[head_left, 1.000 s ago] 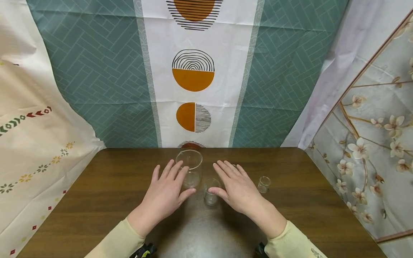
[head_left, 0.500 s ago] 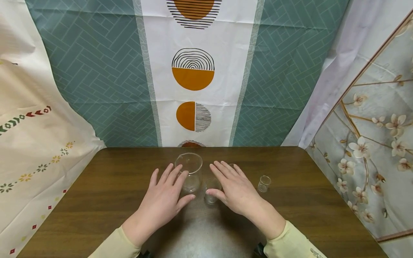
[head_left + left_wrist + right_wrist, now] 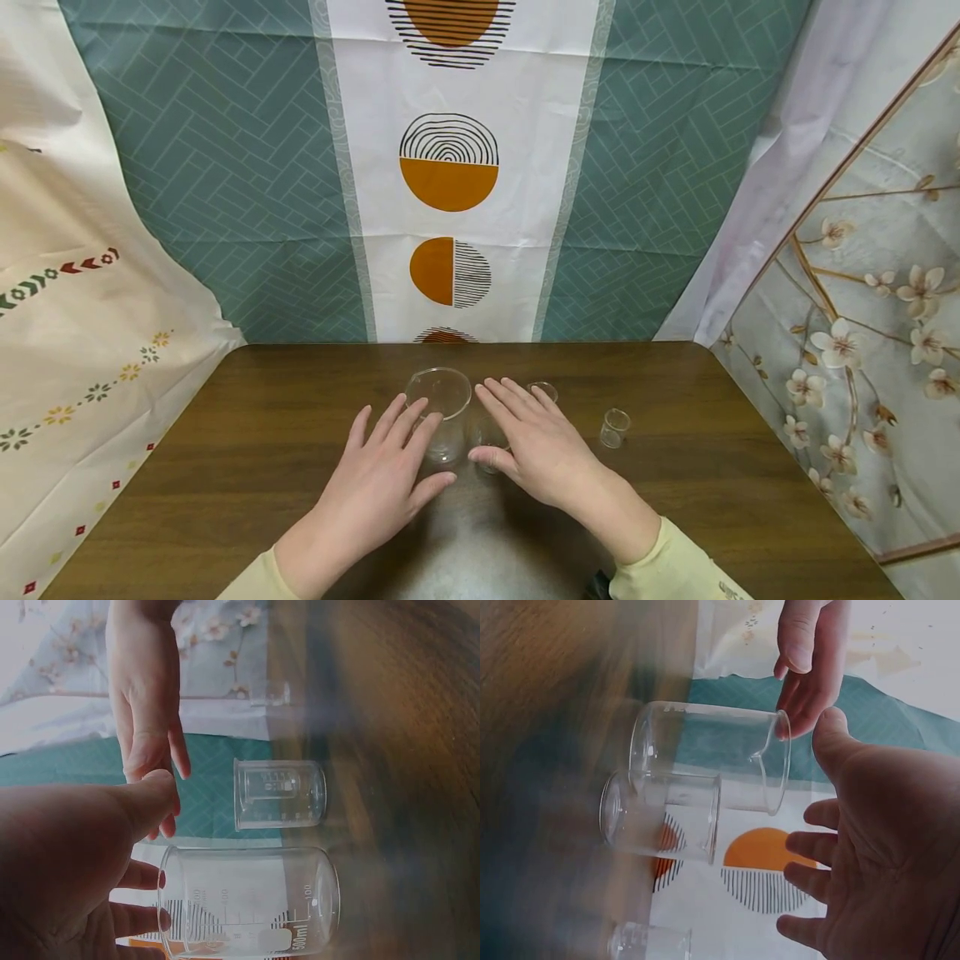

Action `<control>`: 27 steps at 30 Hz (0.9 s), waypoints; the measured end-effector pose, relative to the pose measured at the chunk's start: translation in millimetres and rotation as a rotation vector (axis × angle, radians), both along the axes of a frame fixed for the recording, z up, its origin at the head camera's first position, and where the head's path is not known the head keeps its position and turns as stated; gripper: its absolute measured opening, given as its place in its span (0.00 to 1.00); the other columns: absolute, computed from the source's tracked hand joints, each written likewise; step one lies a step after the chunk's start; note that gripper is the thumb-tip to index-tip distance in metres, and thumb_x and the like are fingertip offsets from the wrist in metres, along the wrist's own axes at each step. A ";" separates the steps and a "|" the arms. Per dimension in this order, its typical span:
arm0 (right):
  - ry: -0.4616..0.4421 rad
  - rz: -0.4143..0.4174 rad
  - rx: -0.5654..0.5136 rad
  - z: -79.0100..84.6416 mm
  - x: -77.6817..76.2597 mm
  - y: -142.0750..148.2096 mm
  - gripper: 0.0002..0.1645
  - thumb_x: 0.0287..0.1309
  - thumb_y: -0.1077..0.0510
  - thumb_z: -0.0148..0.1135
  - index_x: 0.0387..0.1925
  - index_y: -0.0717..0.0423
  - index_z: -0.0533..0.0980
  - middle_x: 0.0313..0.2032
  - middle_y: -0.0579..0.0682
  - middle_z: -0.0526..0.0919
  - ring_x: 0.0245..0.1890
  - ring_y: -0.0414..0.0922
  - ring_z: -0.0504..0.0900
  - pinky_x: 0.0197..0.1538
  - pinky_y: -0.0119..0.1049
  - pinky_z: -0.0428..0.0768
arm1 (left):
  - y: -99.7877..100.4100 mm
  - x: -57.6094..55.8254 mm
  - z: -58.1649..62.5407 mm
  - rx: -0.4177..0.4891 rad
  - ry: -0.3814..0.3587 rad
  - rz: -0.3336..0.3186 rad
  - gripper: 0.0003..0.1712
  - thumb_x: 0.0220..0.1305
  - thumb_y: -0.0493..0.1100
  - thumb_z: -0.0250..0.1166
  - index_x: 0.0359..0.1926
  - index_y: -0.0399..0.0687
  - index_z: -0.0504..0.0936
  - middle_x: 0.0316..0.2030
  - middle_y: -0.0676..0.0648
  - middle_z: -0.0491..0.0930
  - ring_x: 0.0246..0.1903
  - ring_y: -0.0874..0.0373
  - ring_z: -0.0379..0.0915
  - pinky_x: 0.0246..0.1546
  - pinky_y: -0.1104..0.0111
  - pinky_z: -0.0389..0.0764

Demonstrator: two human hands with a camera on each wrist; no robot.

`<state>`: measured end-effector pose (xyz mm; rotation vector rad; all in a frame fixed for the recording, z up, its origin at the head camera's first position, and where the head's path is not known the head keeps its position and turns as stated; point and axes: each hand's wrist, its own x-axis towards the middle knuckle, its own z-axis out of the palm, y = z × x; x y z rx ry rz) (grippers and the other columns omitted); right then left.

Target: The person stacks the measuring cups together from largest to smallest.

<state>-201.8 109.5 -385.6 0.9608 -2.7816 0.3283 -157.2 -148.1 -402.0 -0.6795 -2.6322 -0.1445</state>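
Note:
Palm down, my left hand (image 3: 378, 492) has its fingers spread and nearly straight. Its fingertips lie at the rim of a large clear glass beaker (image 3: 247, 900), marked 500ml, which stands upright on the table. My right hand (image 3: 543, 454) hovers with straight fingers above and beside a medium glass beaker (image 3: 664, 814), partly covering it in the head view. That beaker stands close to the large one; whether they touch, I cannot tell. In the right wrist view the right fingers (image 3: 810, 844) are apart from the glass. Neither hand grips anything.
Behind the right hand a smaller beaker (image 3: 543, 390) shows its rim. The smallest beaker (image 3: 615, 429) stands farther right on the brown wooden table (image 3: 187, 467). A patterned cloth (image 3: 285, 208) hangs along the back edge, with more cloths at both sides.
The large beaker has slid nearer to me along with the left hand. My right hand has shifted slightly left, covering more of the medium beaker and uncovering the rim of the beaker behind.

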 end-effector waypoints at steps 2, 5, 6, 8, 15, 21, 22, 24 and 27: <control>-0.002 0.003 -0.001 0.1 -0.2 -0.8 0.53 0.77 0.28 0.58 0.87 0.54 0.60 0.85 0.55 0.61 0.85 0.56 0.57 0.82 0.61 0.55 | -0.9 -0.3 0.9 0.018 -0.008 0.001 0.41 0.73 0.68 0.71 0.74 0.46 0.79 0.76 0.38 0.73 0.78 0.35 0.65 0.73 0.29 0.62; -0.005 0.005 -0.003 0.1 -0.8 -1.8 0.53 0.77 0.28 0.58 0.87 0.54 0.60 0.85 0.55 0.62 0.85 0.56 0.57 0.83 0.61 0.55 | -3.6 -3.5 3.8 0.075 -0.029 0.009 0.42 0.73 0.66 0.73 0.76 0.45 0.78 0.77 0.38 0.72 0.79 0.36 0.64 0.73 0.30 0.61; -0.004 0.006 -0.003 0.0 -1.0 -2.1 0.53 0.77 0.29 0.59 0.87 0.54 0.60 0.85 0.55 0.62 0.85 0.56 0.58 0.83 0.61 0.56 | -4.8 -5.3 4.9 0.097 -0.034 0.011 0.43 0.73 0.65 0.73 0.77 0.45 0.77 0.77 0.38 0.72 0.79 0.36 0.63 0.73 0.30 0.61; -0.004 0.011 -0.005 -0.5 -1.5 -2.8 0.52 0.77 0.29 0.59 0.87 0.55 0.60 0.85 0.55 0.62 0.85 0.56 0.58 0.82 0.61 0.56 | -7.3 -9.7 6.7 0.137 -0.040 0.015 0.45 0.72 0.64 0.75 0.78 0.44 0.75 0.78 0.38 0.71 0.79 0.36 0.63 0.73 0.30 0.62; -0.009 0.035 -0.014 -2.2 -3.9 -7.1 0.53 0.76 0.29 0.60 0.87 0.55 0.61 0.85 0.53 0.62 0.85 0.56 0.58 0.82 0.61 0.56 | -14.4 -30.2 6.8 0.208 -0.110 0.044 0.50 0.74 0.62 0.73 0.84 0.41 0.66 0.79 0.38 0.69 0.81 0.35 0.60 0.73 0.30 0.61; -0.014 0.064 -0.004 -5.0 -5.0 -8.7 0.52 0.77 0.29 0.58 0.86 0.55 0.62 0.85 0.54 0.62 0.85 0.56 0.59 0.82 0.61 0.56 | -17.3 -42.7 4.3 0.243 -0.176 0.068 0.52 0.76 0.64 0.70 0.85 0.39 0.63 0.81 0.37 0.67 0.81 0.35 0.58 0.74 0.30 0.60; -0.016 0.069 -0.003 -5.4 -5.0 -8.8 0.51 0.77 0.28 0.58 0.86 0.55 0.63 0.85 0.54 0.62 0.85 0.56 0.58 0.82 0.62 0.57 | -17.5 -44.0 3.9 0.247 -0.182 0.070 0.52 0.76 0.64 0.70 0.85 0.39 0.63 0.81 0.37 0.67 0.81 0.35 0.58 0.74 0.29 0.60; -0.021 0.079 0.000 -5.9 -5.0 -8.7 0.51 0.77 0.29 0.57 0.85 0.55 0.64 0.85 0.54 0.62 0.85 0.56 0.58 0.82 0.62 0.57 | -17.9 -46.4 3.0 0.259 -0.195 0.073 0.52 0.76 0.65 0.70 0.85 0.38 0.63 0.81 0.37 0.66 0.81 0.35 0.58 0.74 0.29 0.60; -0.017 0.089 0.000 -6.3 -5.8 -8.7 0.49 0.78 0.29 0.57 0.84 0.55 0.65 0.85 0.54 0.62 0.85 0.55 0.58 0.81 0.62 0.58 | -18.2 -49.4 2.2 0.274 -0.211 0.075 0.52 0.76 0.65 0.70 0.84 0.38 0.63 0.81 0.37 0.66 0.81 0.35 0.58 0.74 0.29 0.59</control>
